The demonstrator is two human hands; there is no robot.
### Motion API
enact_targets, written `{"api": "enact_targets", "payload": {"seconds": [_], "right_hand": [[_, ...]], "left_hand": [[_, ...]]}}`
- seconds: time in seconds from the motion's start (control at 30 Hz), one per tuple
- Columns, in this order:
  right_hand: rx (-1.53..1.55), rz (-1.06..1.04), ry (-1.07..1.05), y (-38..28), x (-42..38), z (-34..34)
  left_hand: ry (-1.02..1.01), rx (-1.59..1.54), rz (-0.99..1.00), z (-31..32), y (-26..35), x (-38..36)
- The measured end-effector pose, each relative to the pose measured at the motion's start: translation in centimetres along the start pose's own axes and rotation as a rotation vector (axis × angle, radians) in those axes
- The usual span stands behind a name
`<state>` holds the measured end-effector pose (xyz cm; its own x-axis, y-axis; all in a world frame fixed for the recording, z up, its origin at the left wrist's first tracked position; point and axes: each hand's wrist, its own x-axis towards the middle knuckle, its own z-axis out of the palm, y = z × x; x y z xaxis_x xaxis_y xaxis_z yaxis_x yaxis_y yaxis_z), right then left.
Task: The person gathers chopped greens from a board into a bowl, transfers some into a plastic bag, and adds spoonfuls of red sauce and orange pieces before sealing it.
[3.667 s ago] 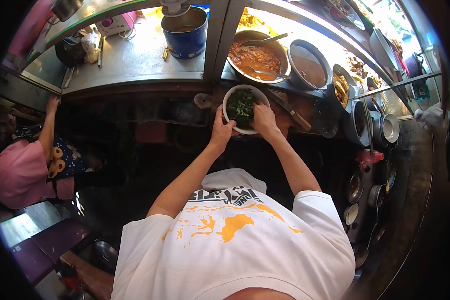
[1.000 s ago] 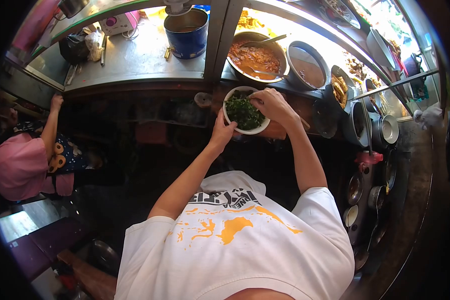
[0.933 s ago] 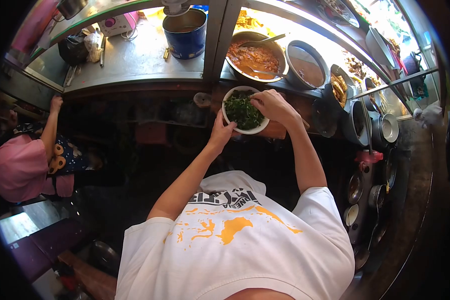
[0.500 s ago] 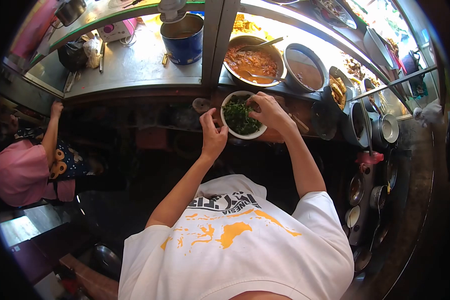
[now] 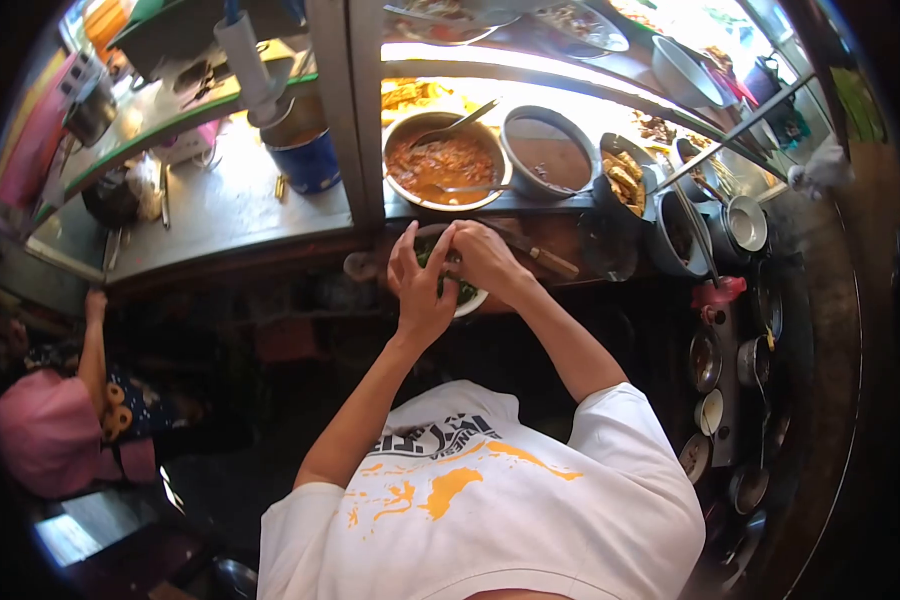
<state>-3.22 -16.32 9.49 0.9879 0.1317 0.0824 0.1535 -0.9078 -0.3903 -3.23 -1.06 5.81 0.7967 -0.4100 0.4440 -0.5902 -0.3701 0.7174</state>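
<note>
Greens (image 5: 467, 291) could spill from the white bowl (image 5: 473, 305) at twelve o'clock if the curled left hand (image 5: 422, 303) catches its rim; whether it or the bunched right hand (image 5: 490, 262) grips anything is hidden. A knife (image 5: 555, 263) toward three o'clock could get knocked.

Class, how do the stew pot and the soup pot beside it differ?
The stew pot holds chunky orange-red food; the soup pot holds smoother brown liquid. Two utensils rest in the stew pot, while none shows in the soup pot. Both pots are round and open.
</note>
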Motion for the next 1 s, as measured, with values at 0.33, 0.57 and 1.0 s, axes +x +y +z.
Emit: {"api": "enact_targets", "payload": {"seconds": [0.33, 0.57, 1.0], "right_hand": [[0.312, 0.069, 0.066, 1.2, 0.0, -0.6], [0.247, 0.122, 0.017, 0.8, 0.7, 0.0], [0.282, 0.156, 0.145, 1.4, -1.0, 1.8]], "left_hand": [[0.06, 0.153, -0.087, 1.0, -3.1, -0.4], [0.112, 0.126, -0.16, 0.8, -3.6, 0.2], [0.104, 0.178, -0.117, 0.6, -2.6, 1.5]]}}
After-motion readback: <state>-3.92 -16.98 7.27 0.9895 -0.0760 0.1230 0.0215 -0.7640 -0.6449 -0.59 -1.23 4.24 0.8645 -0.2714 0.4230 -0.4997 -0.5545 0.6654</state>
